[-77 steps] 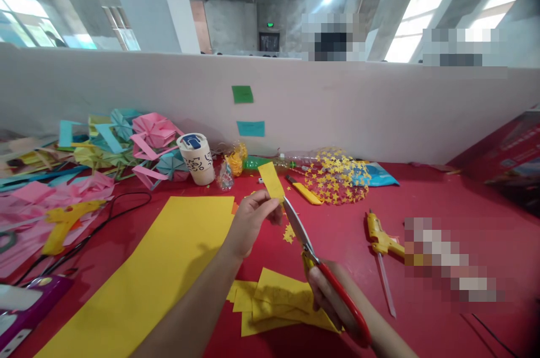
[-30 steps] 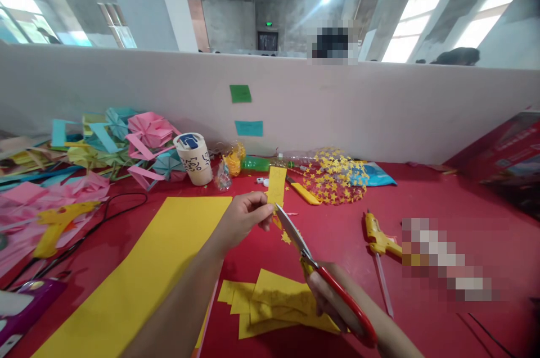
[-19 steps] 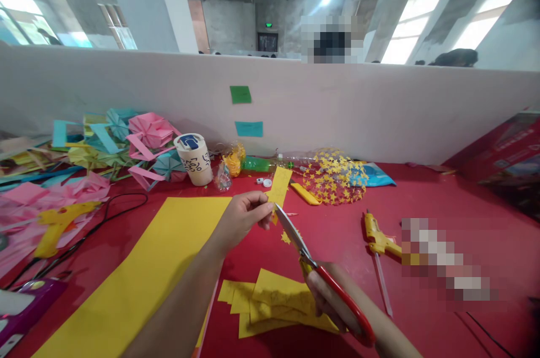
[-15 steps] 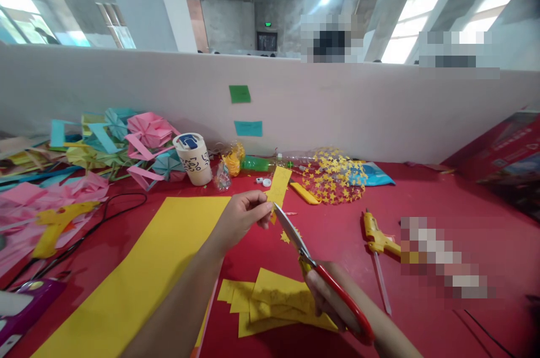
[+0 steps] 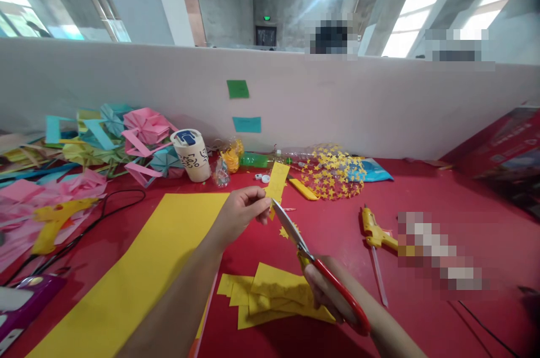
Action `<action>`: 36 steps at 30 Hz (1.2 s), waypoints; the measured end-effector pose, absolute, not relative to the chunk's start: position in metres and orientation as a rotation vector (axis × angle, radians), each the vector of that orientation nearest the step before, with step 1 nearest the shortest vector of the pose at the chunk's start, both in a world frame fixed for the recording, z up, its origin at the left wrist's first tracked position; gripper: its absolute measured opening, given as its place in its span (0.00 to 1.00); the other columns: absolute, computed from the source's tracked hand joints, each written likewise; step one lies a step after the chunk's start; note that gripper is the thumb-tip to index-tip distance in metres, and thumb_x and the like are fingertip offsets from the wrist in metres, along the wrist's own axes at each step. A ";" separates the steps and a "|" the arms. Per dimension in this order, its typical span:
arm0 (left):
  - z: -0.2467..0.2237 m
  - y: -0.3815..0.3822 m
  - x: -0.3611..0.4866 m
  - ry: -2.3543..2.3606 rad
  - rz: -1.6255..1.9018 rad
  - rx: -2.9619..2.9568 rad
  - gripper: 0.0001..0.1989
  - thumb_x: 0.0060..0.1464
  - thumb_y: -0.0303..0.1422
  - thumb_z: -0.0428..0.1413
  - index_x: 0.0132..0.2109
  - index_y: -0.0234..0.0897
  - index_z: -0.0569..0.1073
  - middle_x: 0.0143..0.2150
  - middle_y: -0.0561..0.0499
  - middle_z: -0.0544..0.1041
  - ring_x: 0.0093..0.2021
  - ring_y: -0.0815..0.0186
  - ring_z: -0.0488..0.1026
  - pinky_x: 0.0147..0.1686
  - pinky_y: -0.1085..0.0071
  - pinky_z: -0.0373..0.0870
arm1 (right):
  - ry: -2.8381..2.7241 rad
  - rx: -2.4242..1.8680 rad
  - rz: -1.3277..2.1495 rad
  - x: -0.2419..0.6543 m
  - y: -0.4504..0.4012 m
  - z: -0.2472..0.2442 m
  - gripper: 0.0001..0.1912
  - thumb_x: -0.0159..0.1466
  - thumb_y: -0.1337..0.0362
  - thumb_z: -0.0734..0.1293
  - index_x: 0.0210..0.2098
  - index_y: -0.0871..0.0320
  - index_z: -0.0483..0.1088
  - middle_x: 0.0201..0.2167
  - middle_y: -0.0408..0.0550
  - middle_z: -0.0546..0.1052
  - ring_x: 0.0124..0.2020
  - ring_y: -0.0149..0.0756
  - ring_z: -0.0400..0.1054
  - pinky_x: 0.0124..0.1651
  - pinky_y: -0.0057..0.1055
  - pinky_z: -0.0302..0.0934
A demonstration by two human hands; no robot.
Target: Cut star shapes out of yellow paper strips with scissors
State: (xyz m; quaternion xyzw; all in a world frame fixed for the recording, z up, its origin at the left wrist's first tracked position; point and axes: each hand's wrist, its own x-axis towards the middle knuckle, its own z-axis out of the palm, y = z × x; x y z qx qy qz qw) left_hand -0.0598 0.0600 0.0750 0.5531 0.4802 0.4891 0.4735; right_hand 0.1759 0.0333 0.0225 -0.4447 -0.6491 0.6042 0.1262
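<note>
My left hand (image 5: 248, 206) pinches a narrow strip of yellow paper (image 5: 278, 179), which stands up from the fingertips. Red-handled scissors (image 5: 312, 257) are gripped in my right hand (image 5: 327, 288), their blades pointing up and left. The blade tips meet the strip right beside my left fingertips; how far apart the blades are is hard to see. Below the blades lie small yellow star cut-outs (image 5: 289, 230). Nearer to me, several yellow paper pieces (image 5: 278, 285) lie in an overlapping pile. A large yellow sheet (image 5: 139, 268) lies under my left forearm.
Left are folded paper flowers (image 5: 147, 127), a yellow glue gun (image 5: 54, 220) and a purple power strip (image 5: 31, 302). At the back stand a white cup (image 5: 192, 155), a green bottle (image 5: 255, 160), a yellow cutter (image 5: 304, 188) and star-patterned netting (image 5: 333, 175). Another glue gun (image 5: 375, 231) lies right.
The whole view has shifted slightly upward and left. Both hands, the strip and the scissors keep nearly the same positions relative to each other.
</note>
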 end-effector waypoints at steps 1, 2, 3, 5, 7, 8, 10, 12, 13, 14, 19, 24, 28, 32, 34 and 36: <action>0.075 0.060 -0.060 1.178 1.199 1.355 0.10 0.55 0.33 0.55 0.27 0.35 0.69 0.23 0.56 0.70 0.24 0.73 0.69 0.29 0.74 0.66 | -1.894 -1.291 1.763 0.176 0.034 0.022 0.29 0.60 0.37 0.57 0.27 0.58 0.65 0.17 0.42 0.68 0.12 0.27 0.56 0.16 0.24 0.50; 0.075 0.060 -0.059 1.179 1.204 1.356 0.11 0.55 0.33 0.55 0.27 0.35 0.68 0.23 0.56 0.70 0.24 0.73 0.69 0.29 0.74 0.66 | -1.889 -1.288 1.774 0.176 0.035 0.023 0.29 0.60 0.37 0.58 0.27 0.58 0.65 0.17 0.43 0.69 0.12 0.27 0.56 0.16 0.24 0.51; 0.076 0.060 -0.059 1.178 1.211 1.359 0.11 0.55 0.33 0.55 0.26 0.35 0.68 0.23 0.56 0.70 0.24 0.72 0.69 0.29 0.74 0.66 | -1.881 -1.281 1.788 0.176 0.035 0.023 0.29 0.59 0.36 0.58 0.27 0.58 0.64 0.17 0.42 0.68 0.12 0.26 0.56 0.16 0.24 0.51; 0.075 0.059 -0.057 1.178 1.223 1.366 0.11 0.55 0.34 0.55 0.26 0.35 0.68 0.23 0.56 0.70 0.24 0.72 0.69 0.29 0.74 0.66 | -1.855 -1.260 1.816 0.175 0.035 0.024 0.29 0.59 0.35 0.57 0.26 0.57 0.63 0.18 0.41 0.67 0.11 0.25 0.54 0.15 0.24 0.49; 0.075 0.059 -0.054 1.183 1.224 1.363 0.11 0.55 0.34 0.55 0.26 0.35 0.68 0.23 0.56 0.71 0.24 0.72 0.69 0.30 0.73 0.66 | -1.833 -1.236 1.832 0.174 0.034 0.025 0.29 0.58 0.34 0.57 0.25 0.56 0.60 0.17 0.40 0.66 0.11 0.24 0.53 0.14 0.24 0.47; 0.074 0.059 -0.053 1.186 1.224 1.356 0.11 0.55 0.34 0.55 0.26 0.35 0.69 0.22 0.56 0.71 0.25 0.72 0.69 0.30 0.73 0.67 | -1.826 -1.226 1.834 0.173 0.033 0.025 0.30 0.58 0.34 0.57 0.25 0.56 0.60 0.17 0.40 0.65 0.11 0.24 0.53 0.14 0.24 0.47; 0.072 0.059 -0.049 1.182 1.233 1.333 0.11 0.55 0.34 0.55 0.27 0.35 0.69 0.22 0.55 0.71 0.24 0.71 0.69 0.30 0.73 0.67 | -1.817 -1.208 1.825 0.171 0.031 0.025 0.30 0.57 0.33 0.56 0.24 0.55 0.58 0.15 0.38 0.62 0.11 0.24 0.52 0.15 0.24 0.50; 0.070 0.059 -0.045 1.169 1.253 1.312 0.10 0.55 0.34 0.55 0.27 0.35 0.70 0.23 0.55 0.71 0.24 0.71 0.69 0.29 0.73 0.67 | -1.806 -1.191 1.813 0.170 0.030 0.022 0.32 0.57 0.32 0.54 0.23 0.55 0.58 0.14 0.37 0.60 0.11 0.24 0.52 0.17 0.24 0.53; 0.069 0.059 -0.043 1.164 1.263 1.302 0.10 0.54 0.34 0.55 0.27 0.35 0.70 0.23 0.55 0.71 0.24 0.71 0.69 0.29 0.72 0.67 | -1.801 -1.186 1.809 0.170 0.029 0.019 0.32 0.58 0.31 0.53 0.22 0.56 0.58 0.14 0.37 0.59 0.11 0.24 0.52 0.18 0.24 0.54; 0.068 0.059 -0.042 1.160 1.269 1.292 0.09 0.54 0.34 0.55 0.28 0.34 0.70 0.22 0.55 0.71 0.24 0.71 0.69 0.29 0.72 0.67 | -1.799 -1.183 1.806 0.169 0.029 0.017 0.33 0.58 0.31 0.53 0.23 0.56 0.58 0.14 0.36 0.59 0.11 0.24 0.52 0.18 0.25 0.55; 0.065 0.060 -0.043 1.151 1.268 1.261 0.09 0.54 0.34 0.56 0.28 0.34 0.71 0.23 0.55 0.72 0.24 0.72 0.69 0.29 0.73 0.66 | -1.800 -1.167 1.826 0.169 0.031 0.005 0.34 0.56 0.29 0.52 0.23 0.55 0.57 0.12 0.35 0.58 0.11 0.25 0.52 0.19 0.25 0.58; 0.066 0.060 -0.043 1.155 1.253 1.277 0.10 0.54 0.33 0.55 0.27 0.35 0.70 0.22 0.55 0.72 0.24 0.71 0.69 0.30 0.73 0.66 | -1.803 -1.161 1.854 0.172 0.032 0.011 0.32 0.58 0.31 0.53 0.24 0.55 0.58 0.14 0.37 0.61 0.11 0.26 0.54 0.17 0.26 0.54; 0.066 0.060 -0.042 1.146 1.267 1.252 0.09 0.53 0.34 0.56 0.27 0.35 0.70 0.22 0.55 0.71 0.24 0.71 0.68 0.29 0.73 0.66 | -1.790 -1.169 1.833 0.172 0.031 0.011 0.30 0.59 0.33 0.54 0.23 0.54 0.56 0.13 0.36 0.58 0.11 0.26 0.53 0.18 0.26 0.56; 0.065 0.060 -0.043 1.130 1.270 1.239 0.09 0.53 0.34 0.56 0.27 0.34 0.71 0.22 0.55 0.71 0.23 0.71 0.69 0.29 0.72 0.67 | -1.783 -1.199 1.810 0.168 0.032 -0.003 0.31 0.59 0.33 0.53 0.23 0.55 0.56 0.13 0.36 0.60 0.10 0.25 0.52 0.16 0.25 0.54; 0.065 0.061 -0.043 1.126 1.266 1.234 0.09 0.53 0.34 0.56 0.28 0.34 0.71 0.22 0.55 0.71 0.23 0.71 0.69 0.29 0.72 0.67 | -1.784 -1.212 1.793 0.167 0.033 -0.008 0.32 0.58 0.32 0.52 0.22 0.55 0.56 0.12 0.36 0.60 0.10 0.25 0.52 0.15 0.24 0.53; 0.065 0.061 -0.044 1.121 1.266 1.235 0.09 0.54 0.33 0.56 0.28 0.34 0.72 0.22 0.55 0.72 0.23 0.71 0.69 0.29 0.72 0.67 | -1.787 -1.218 1.785 0.167 0.034 -0.009 0.32 0.57 0.31 0.52 0.22 0.55 0.55 0.11 0.36 0.59 0.10 0.25 0.53 0.16 0.24 0.53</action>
